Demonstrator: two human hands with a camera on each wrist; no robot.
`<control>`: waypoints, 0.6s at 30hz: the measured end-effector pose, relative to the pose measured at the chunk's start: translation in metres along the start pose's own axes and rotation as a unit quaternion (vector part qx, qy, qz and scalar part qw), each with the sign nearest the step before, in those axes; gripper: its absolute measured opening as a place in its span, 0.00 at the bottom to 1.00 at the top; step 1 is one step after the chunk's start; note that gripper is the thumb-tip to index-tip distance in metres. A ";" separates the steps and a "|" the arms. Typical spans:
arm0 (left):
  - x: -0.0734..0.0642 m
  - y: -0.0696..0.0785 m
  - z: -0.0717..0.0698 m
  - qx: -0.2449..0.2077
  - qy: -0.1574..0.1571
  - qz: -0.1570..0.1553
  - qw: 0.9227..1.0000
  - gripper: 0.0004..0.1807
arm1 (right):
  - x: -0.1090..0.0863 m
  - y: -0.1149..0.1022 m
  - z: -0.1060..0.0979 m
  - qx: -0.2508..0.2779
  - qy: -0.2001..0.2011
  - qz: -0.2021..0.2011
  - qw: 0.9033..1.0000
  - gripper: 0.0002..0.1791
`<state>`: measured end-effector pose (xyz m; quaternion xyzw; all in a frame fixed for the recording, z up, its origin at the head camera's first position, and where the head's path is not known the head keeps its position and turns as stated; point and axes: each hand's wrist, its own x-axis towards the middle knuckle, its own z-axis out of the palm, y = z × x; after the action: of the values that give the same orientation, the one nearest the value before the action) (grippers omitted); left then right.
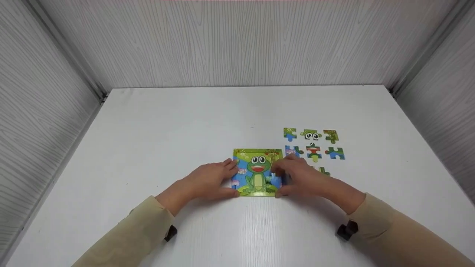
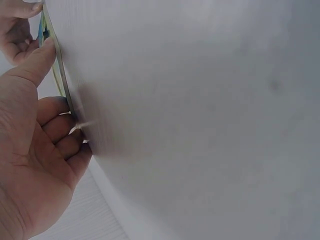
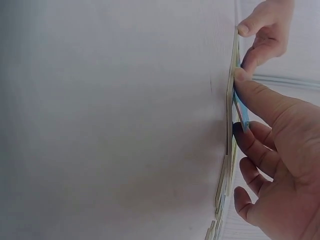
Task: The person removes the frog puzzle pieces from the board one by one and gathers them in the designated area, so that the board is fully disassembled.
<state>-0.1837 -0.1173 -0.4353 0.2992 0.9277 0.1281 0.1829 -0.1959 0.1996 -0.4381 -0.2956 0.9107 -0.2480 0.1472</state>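
Note:
A square frog puzzle board lies flat on the white table. My left hand holds its left side, fingers along the left edge and thumb at the near-left corner. At the board's right side, my right hand pinches a blue puzzle piece between thumb and fingers. The right wrist view shows that piece tilted up from the board. In the head view the fingers partly cover the board's right edge. The left wrist view catches the board edge-on beside the left thumb.
Loose puzzle pieces lie in rows right of the board, among them one with the frog's eyes, one with its mouth and a corner piece. The nearest row is partly behind the right hand. Pale wood-grain panels enclose the table.

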 end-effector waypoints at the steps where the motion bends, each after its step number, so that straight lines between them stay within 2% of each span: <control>1: 0.000 0.000 0.000 0.000 0.001 -0.001 1.000 0.46 | 0.000 0.000 0.000 -0.002 0.000 0.001 1.000 0.32; 10: 0.001 -0.001 0.002 0.000 0.008 -0.003 1.000 0.46 | 0.000 -0.001 0.000 -0.013 0.009 -0.002 1.000 0.32; 18: 0.002 0.000 0.002 0.000 0.004 -0.004 1.000 0.46 | -0.005 -0.002 0.001 -0.030 0.026 -0.029 0.999 0.31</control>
<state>-0.1840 -0.1157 -0.4378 0.2954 0.9296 0.1283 0.1791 -0.1908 0.2008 -0.4378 -0.3196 0.9124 -0.2321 0.1073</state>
